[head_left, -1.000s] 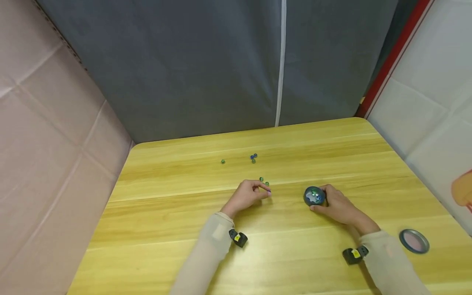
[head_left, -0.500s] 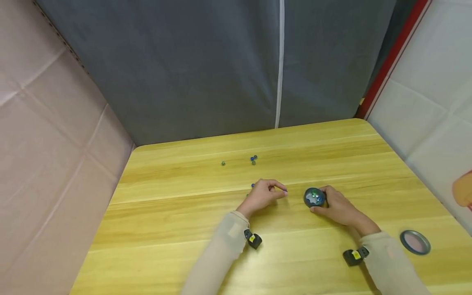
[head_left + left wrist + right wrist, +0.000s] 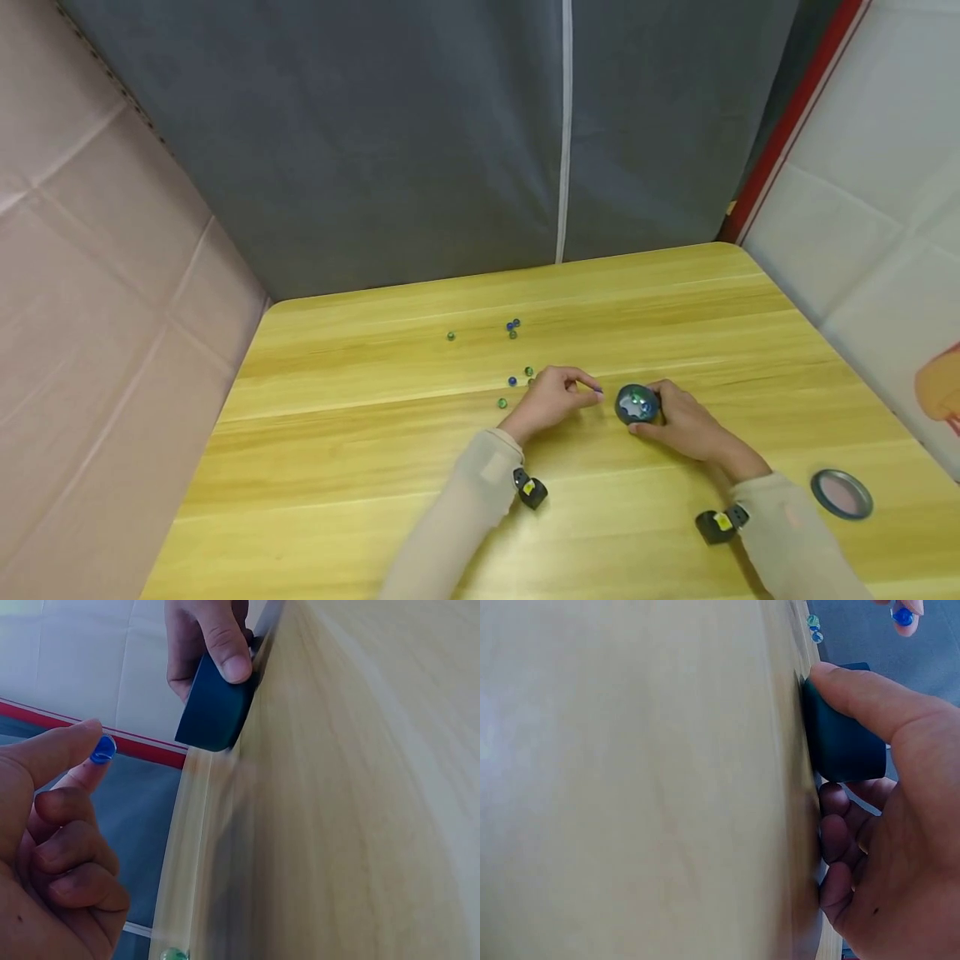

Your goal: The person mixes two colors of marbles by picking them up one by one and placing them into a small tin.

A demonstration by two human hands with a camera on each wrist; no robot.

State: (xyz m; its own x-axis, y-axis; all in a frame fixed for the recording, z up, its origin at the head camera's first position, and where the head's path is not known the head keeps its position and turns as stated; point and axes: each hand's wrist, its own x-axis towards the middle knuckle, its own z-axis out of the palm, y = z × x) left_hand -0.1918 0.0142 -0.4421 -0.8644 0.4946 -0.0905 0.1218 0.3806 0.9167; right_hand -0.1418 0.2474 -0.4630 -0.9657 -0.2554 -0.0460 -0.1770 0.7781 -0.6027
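Between thumb and index finger, my left hand (image 3: 551, 402) pinches a blue glass marble (image 3: 103, 750), held above the table just left of the tin. My right hand (image 3: 686, 421) grips a small round dark-blue tin (image 3: 844, 739) by its side, thumb on one side and fingers on the other. From the head view the tin's top is uncovered, with green and blue marbles (image 3: 643, 407) lying inside. Several loose marbles lie on the wood left of and beyond my left hand, among them a blue one (image 3: 512, 381) and a green one (image 3: 502, 403); one is partly hidden by that hand.
A round lid (image 3: 842, 494) with a dark rim lies on the table (image 3: 315, 467) right of my right forearm. Toward the back sit a small cluster of marbles (image 3: 512, 327) and a lone green marble (image 3: 451, 336). A grey curtain (image 3: 412, 150) hangs behind the table's far edge.
My left hand has moved right with the pinched marble, closing in on the tin and uncovering marbles behind it. The right hand and tin have stayed about where they were.
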